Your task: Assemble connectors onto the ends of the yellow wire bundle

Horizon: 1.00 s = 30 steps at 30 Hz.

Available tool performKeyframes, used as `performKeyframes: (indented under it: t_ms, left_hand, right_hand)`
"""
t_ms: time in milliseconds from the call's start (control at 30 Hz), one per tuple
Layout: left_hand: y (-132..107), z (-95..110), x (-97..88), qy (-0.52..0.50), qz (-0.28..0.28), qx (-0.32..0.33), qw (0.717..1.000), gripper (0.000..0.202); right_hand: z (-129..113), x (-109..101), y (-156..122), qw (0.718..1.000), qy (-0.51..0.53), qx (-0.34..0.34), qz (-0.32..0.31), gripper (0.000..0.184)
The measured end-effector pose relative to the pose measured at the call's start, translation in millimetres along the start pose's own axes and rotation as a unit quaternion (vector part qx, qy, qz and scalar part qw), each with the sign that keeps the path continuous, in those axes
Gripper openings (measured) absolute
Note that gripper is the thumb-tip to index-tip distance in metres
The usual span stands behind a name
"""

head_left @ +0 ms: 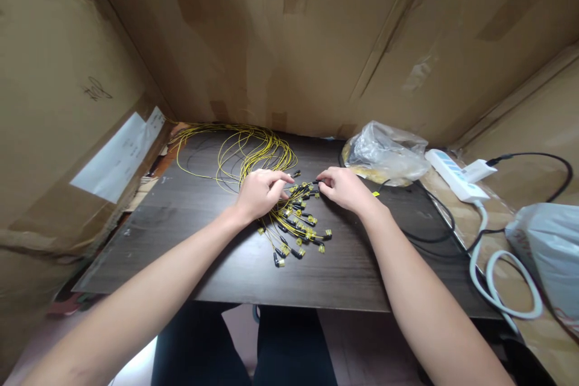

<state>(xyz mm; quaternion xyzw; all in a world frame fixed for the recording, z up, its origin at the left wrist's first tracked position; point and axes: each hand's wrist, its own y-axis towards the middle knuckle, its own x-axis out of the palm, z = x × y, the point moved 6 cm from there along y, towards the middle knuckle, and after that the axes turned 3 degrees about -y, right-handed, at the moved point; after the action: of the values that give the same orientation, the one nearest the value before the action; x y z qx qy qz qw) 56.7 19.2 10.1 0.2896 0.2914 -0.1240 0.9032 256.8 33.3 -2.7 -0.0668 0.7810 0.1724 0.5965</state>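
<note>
A bundle of thin yellow cables [266, 154] loops over the dark table, and its ends fan out toward me. Several small black connectors [296, 253] with yellow tags [321, 248] tip these ends. My left hand [265, 194] is closed around the cables just behind the fanned ends, its thumb and forefinger pointing right; the palm side is hidden. At the far right of the fan, my right hand [341, 187] pinches one black connector [315, 182] between thumb and fingertips. The other connectors lie spread on the table between and below both hands.
Cardboard walls [271, 42] enclose the dark wooden table [217, 277]. A clear plastic bag [384, 148] lies at the back right. Beyond it are a white power strip [456, 175], a white cord [520, 313], a black cable [429, 241] and a pale plastic bag [549, 247].
</note>
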Motion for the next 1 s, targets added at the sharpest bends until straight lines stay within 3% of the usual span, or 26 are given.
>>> performKeyframes:
  t_ms: [200,400,500,600,767,867,1000]
  left_hand:
    - [-0.7,0.0,1.7,0.000,-0.013,-0.023,1.000,0.029]
    - [-0.4,5.1,-4.5,0.035,0.052,0.029,0.998,0.030]
    - [-0.1,2.6,-3.4,0.013,0.047,0.024,0.999,0.035]
    - [0.6,-0.3,0.7,-0.031,0.015,0.012,0.999,0.027]
    - [2.4,-2.1,1.0,-0.040,0.011,0.024,0.999,0.023]
    - [3.2,-6.6,0.5,-0.030,0.015,0.003,0.999,0.023]
    - [2.6,-12.6,0.7,-0.023,0.014,-0.037,0.999,0.022]
  right_hand:
    - [-5.4,-2.4,-0.1,0.999,0.004,-0.016,0.047,0.020]
    - [-36.4,-15.2,-4.6,0.980,0.112,-0.060,0.156,0.021]
    - [-56.0,-11.5,-7.4,0.972,0.163,-0.082,0.148,0.021]
    - [-67.9,-8.2,-10.0,0.964,0.198,-0.096,0.148,0.019]
    - [-65.9,-3.6,-10.4,0.955,0.247,-0.049,0.155,0.013]
    - [-62.9,0.7,-9.4,0.940,0.301,-0.026,0.159,0.017]
    - [-62.4,4.7,-7.9,0.933,0.317,-0.015,0.170,0.010]
